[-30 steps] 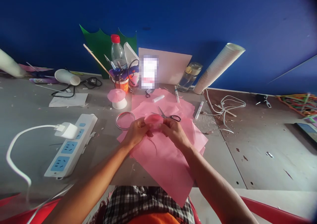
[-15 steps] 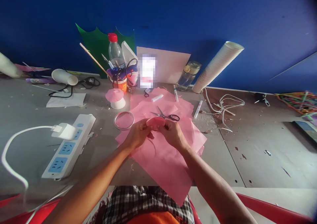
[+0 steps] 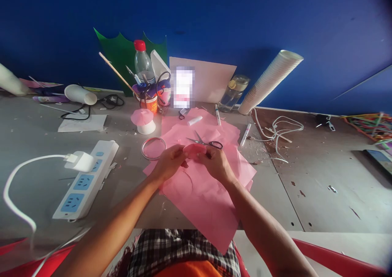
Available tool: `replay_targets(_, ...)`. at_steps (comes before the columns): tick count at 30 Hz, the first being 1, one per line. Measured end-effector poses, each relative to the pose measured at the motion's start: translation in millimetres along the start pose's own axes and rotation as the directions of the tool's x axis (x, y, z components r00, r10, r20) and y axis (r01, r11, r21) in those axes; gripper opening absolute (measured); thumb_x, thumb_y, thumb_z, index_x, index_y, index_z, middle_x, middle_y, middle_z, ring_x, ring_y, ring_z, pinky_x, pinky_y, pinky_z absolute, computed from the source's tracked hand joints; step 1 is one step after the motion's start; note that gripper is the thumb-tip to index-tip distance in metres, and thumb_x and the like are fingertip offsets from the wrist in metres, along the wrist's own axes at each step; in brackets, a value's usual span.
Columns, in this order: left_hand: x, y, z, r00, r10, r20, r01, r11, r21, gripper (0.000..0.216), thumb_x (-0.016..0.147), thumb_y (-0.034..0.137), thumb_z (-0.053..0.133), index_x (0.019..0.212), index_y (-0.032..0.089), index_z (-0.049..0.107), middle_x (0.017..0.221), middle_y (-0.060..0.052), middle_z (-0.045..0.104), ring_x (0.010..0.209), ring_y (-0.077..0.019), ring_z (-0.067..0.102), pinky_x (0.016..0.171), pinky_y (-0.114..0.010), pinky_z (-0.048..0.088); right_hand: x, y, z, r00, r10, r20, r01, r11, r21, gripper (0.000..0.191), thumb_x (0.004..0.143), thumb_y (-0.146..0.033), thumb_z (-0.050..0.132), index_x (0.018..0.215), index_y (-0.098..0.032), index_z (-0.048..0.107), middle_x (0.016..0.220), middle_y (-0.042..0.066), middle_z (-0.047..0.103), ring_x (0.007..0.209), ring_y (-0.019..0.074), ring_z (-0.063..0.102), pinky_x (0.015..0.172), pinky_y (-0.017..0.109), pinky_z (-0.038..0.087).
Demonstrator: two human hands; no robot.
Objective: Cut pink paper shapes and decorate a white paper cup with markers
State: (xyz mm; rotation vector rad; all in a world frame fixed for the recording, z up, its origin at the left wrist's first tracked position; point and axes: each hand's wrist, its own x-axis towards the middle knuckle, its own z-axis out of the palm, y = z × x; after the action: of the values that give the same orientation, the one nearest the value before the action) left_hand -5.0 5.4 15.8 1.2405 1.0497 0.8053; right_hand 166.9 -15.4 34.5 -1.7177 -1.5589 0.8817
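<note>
Between my hands is a small rounded piece of pink paper, held above a pile of pink paper sheets. My left hand pinches its left edge, and my right hand grips its right edge. Just beyond my right hand lie scissors with dark handles and spread blades. To the left of my left hand rests a clear round ring or tape roll. Farther back, a small white cup carries a scalloped pink paper top.
A power strip with a white plug sits on the left. At the back stand a red-capped bottle, a glowing phone, a clear bottle and a leaning stack of paper cups. White cable and markers lie to the right.
Both hands have shifted very slightly right with the pink paper piece, which is tilted a little differently. Things on the table stay in place.
</note>
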Motion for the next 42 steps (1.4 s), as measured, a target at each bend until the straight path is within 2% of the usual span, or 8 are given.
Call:
replay_targets(5,-1.1,2.8,-4.5,0.999,0.035,-0.029,-0.034,0.999,0.018,0.029,0.076,0.042,0.063,0.092,0.017,0.063,0.065,0.002,0.061,0.058,-0.0119,0.06,0.061,-0.024,0.046,-0.1,0.4,-0.3,1.0,0.015,-0.011,-0.014,1.0,0.022,0.02,0.072,-0.029,0.05,0.056,-0.018,0.046,0.058,-0.003,0.039,0.056,0.0099,0.034,0.051,0.024,0.026)
replay_targets(9,-1.9,2.6,-5.2,1.0,0.026,0.009,-0.026,0.999,0.037,0.029,0.078,0.043,0.061,0.09,0.017,0.063,0.061,0.003,0.058,0.06,-0.012,0.058,0.063,-0.024,0.043,0.1,1.0,-0.1,1.0,0.016,-0.008,-0.016,0.999,0.042,0.017,0.072,-0.029,0.05,0.06,-0.017,0.05,0.058,-0.003,0.039,0.055,0.0098,0.034,0.05,0.023,0.026)
replay_targets(13,-1.7,1.0,-3.5,0.999,0.052,-0.015,-0.05,0.992,0.114,0.029,0.076,0.042,0.064,0.093,0.019,0.063,0.059,0.004,0.053,0.056,-0.0113,0.053,0.057,-0.023,0.04,0.2,1.7,0.6,1.0,-0.002,0.015,0.001,1.0,0.029,0.02,0.073,-0.03,0.05,0.058,-0.017,0.048,0.059,-0.003,0.039,0.056,0.0099,0.035,0.051,0.024,0.027)
replay_targets(16,-1.9,2.0,-2.0,0.991,0.124,-0.054,-0.111,0.973,0.202,0.02,0.08,0.039,0.058,0.08,0.018,0.061,0.059,0.004,0.049,0.056,-0.0105,0.05,0.055,-0.022,0.037,-0.2,1.4,1.6,0.999,0.016,0.028,-0.016,1.0,0.01,0.022,0.072,-0.03,0.052,0.055,-0.018,0.042,0.056,-0.004,0.035,0.054,0.0093,0.032,0.049,0.024,0.024)
replay_targets(18,-2.3,3.5,-1.8,0.987,0.15,-0.064,-0.13,0.96,0.249,0.022,0.082,0.036,0.053,0.07,0.018,0.058,0.059,0.003,0.049,0.057,-0.0103,0.048,0.055,-0.022,0.036,-0.7,1.0,2.0,0.999,0.02,0.03,-0.02,1.0,0.011,0.025,0.071,-0.03,0.053,0.054,-0.019,0.038,0.054,-0.005,0.032,0.052,0.0089,0.03,0.048,0.024,0.022)
replay_targets(29,-3.4,6.5,-3.2,0.993,0.096,-0.064,-0.072,0.946,0.317,0.03,0.082,0.038,0.05,0.058,0.019,0.049,0.055,0.003,0.049,0.057,-0.0117,0.046,0.056,-0.023,0.034,0.0,1.5,1.3,0.999,-0.016,0.043,0.015,1.0,0.016,0.027,0.073,-0.031,0.052,0.054,-0.02,0.037,0.055,-0.005,0.03,0.053,0.0092,0.028,0.048,0.024,0.023)
replay_targets(36,-4.0,9.2,-2.6,0.999,0.028,-0.046,-0.013,0.956,0.294,0.027,0.077,0.041,0.057,0.064,0.018,0.051,0.057,0.004,0.046,0.055,-0.01,0.04,0.05,-0.022,0.028,-1.1,2.2,0.9,0.998,-0.004,0.066,0.002,1.0,0.026,0.029,0.074,-0.032,0.053,0.055,-0.02,0.035,0.055,-0.005,0.028,0.053,0.0091,0.026,0.048,0.024,0.021)
replay_targets(42,-5.4,9.3,-0.8,0.999,0.008,-0.052,0.009,0.949,0.315,0.027,0.075,0.041,0.059,0.064,0.018,0.05,0.059,0.004,0.045,0.055,-0.0097,0.036,0.05,-0.023,0.024,-2.5,3.0,2.5,0.995,0.005,0.097,-0.009,0.999,0.039,0.026,0.075,-0.033,0.053,0.057,-0.019,0.04,0.056,-0.005,0.03,0.053,0.009,0.026,0.047,0.024,0.022)
